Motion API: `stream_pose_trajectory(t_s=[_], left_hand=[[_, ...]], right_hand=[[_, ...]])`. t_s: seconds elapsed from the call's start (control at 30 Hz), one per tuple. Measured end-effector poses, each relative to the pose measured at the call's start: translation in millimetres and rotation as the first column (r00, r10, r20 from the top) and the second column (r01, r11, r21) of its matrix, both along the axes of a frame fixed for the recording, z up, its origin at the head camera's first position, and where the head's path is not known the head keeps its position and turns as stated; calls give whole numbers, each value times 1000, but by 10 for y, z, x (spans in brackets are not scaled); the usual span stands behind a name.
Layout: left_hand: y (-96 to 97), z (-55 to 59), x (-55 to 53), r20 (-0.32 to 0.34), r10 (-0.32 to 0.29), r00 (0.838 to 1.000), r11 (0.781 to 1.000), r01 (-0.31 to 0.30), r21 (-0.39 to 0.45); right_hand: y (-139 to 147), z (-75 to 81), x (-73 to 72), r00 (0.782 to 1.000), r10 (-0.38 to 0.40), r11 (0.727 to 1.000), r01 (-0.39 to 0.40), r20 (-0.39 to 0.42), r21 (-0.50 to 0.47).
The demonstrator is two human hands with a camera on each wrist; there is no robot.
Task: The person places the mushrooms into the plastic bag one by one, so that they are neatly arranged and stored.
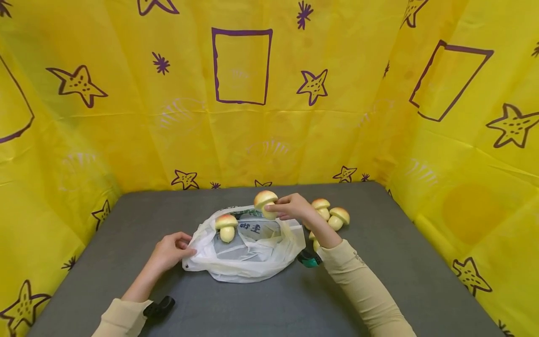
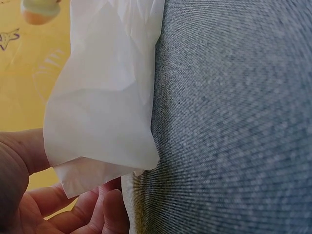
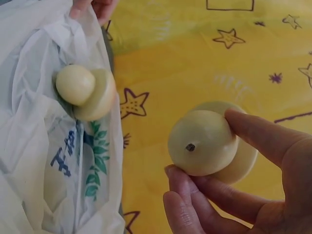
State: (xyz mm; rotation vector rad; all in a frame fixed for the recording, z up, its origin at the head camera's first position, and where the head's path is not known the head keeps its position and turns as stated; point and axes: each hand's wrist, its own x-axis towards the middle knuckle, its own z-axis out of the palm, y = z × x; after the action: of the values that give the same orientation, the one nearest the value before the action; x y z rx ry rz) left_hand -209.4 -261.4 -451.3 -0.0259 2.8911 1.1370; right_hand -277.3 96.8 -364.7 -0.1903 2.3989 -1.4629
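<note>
Your right hand pinches a smooth, cream-and-orange, round-capped mushroom, which could slip; the thin white plastic bag your left hand grips might sag.

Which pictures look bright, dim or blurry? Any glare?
Head view: bright and fairly even, with a soft shadow on the table near the right sleeve; left wrist view: dimmer, a mushroom at the top edge blurry and cut off; right wrist view: also dimmer, no strong glare, only a faint sheen on the held mushroom.
</note>
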Motion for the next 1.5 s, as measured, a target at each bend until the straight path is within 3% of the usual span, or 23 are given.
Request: stream_pose_trajectory(t_s=[0.2, 0.6, 0.8, 1.5], left_hand=[[0, -47, 38, -3, 7, 1000, 1000, -7, 9], [-13, 23, -8, -24, -9, 1000, 1000, 9, 6], [-34, 0, 18, -1, 0, 1000, 1000, 0, -2], [-26, 16, 7, -19, -13, 1000, 1000, 13, -3]], right_hand=[[-104, -66, -15, 1000, 7, 1000, -8, 20, 5], [-274, -105, -48, 998, 37, 999, -36, 49, -17], [-363, -168, -64, 996, 57, 998, -56, 63, -15], [-557, -298, -127, 992, 40, 999, -39, 117, -18]])
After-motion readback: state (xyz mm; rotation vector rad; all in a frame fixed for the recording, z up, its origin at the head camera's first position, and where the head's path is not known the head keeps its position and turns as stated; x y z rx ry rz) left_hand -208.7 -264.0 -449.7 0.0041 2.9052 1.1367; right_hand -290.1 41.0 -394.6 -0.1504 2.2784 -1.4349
